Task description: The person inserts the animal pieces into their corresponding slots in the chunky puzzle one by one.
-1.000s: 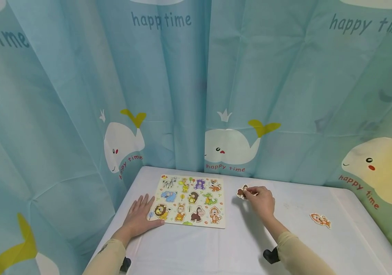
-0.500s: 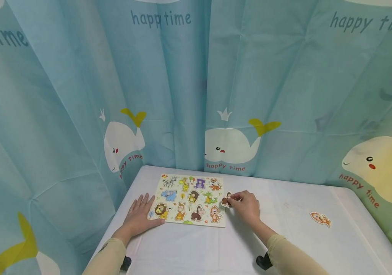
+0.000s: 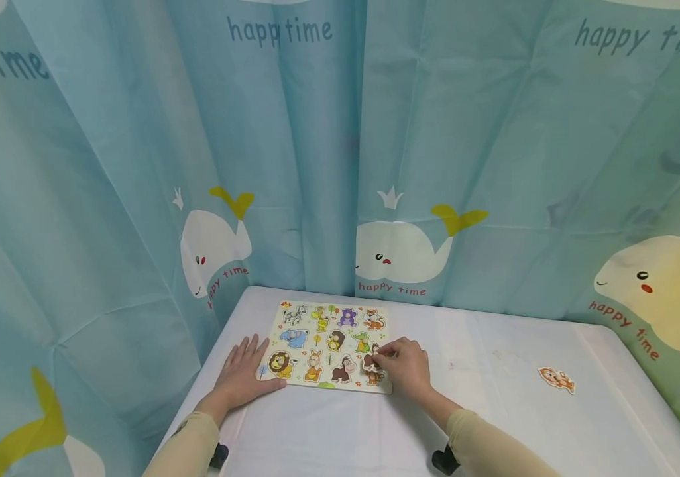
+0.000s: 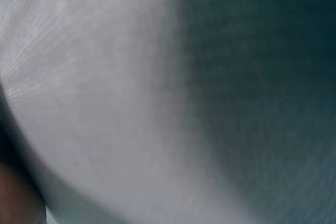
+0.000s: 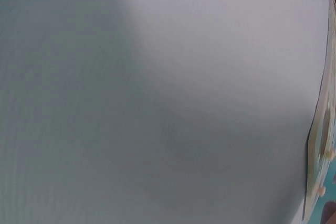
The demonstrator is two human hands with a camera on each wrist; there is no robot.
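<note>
A flat animal puzzle board [image 3: 348, 387] lies on the white table. My left hand [image 3: 243, 374] rests with its fingers spread along the board's left side, the thumb at the lower left corner. My right hand [image 3: 407, 368] pinches a brown ape puzzle piece [image 3: 368, 362] over the board's right side, where it overlaps the crocodile and the orange monkey picture. Left of it, the ape picture [image 3: 342, 370] shows in the bottom row. In the right wrist view the edge of the board [image 5: 314, 166] with small knobs appears at the far right. The left wrist view shows mostly cloth and a fingertip [image 4: 20, 198].
An orange and white puzzle piece [image 3: 557, 380] lies alone on the right part of the white tablecloth [image 3: 495, 358]. Behind the table hangs a blue curtain [image 3: 310, 159] with whale prints, close along the back and left edges.
My right hand has carried the ape piece leftward and slightly down, from the bare table to above the board. My left hand has stayed in place.
</note>
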